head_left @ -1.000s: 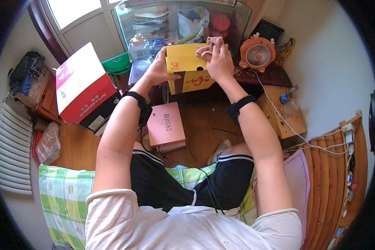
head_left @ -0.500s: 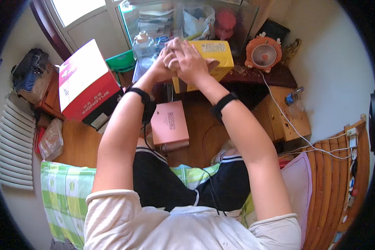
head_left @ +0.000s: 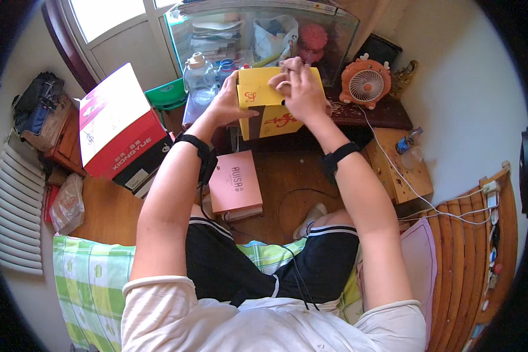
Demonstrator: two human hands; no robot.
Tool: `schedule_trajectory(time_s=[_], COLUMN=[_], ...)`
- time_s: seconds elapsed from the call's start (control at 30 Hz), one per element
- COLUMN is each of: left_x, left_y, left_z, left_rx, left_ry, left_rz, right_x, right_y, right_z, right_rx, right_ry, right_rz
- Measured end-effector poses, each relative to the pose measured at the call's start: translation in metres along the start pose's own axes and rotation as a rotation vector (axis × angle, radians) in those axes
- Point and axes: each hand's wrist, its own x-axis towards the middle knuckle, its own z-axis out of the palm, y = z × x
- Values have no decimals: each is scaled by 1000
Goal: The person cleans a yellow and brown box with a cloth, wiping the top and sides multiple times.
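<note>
The yellow box (head_left: 276, 109) is straight ahead of me at the front edge of the desk (head_left: 381, 116), its near face reaching down past that edge; I cannot tell how much of its base the desk bears. My left fingers (head_left: 229, 94) lie along its left side, thumb stretched across the front just below the upper edge, so I have that corner held in a wide grip. My right fingers (head_left: 302, 79) are bent and partly spread over the top, toward the right end; they are blurred, and I cannot tell whether they press or pinch anything. Right of the box there is open desk up to the orange fan (head_left: 366, 82). The left side is tighter, with a clear bottle (head_left: 200, 81) just beyond my hand, and a glass tank (head_left: 343, 44) bounds the back. Below, open floor (head_left: 281, 176) runs toward my knees, a pink box (head_left: 236, 182) on its left.
</note>
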Motion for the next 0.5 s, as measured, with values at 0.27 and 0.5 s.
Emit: schedule_trajectory(time_s=[0.27,0.5], left_x=[11,9], left_y=[-41,5], left_z=[11,15], left_rx=[49,-175], left_ry=[18,-18], left_rz=[371,-18], right_x=[13,-2], right_y=[-96,-34], right_z=[29,-10], right_rx=[201,49], right_ry=[236,124], right_rz=[-199,-168])
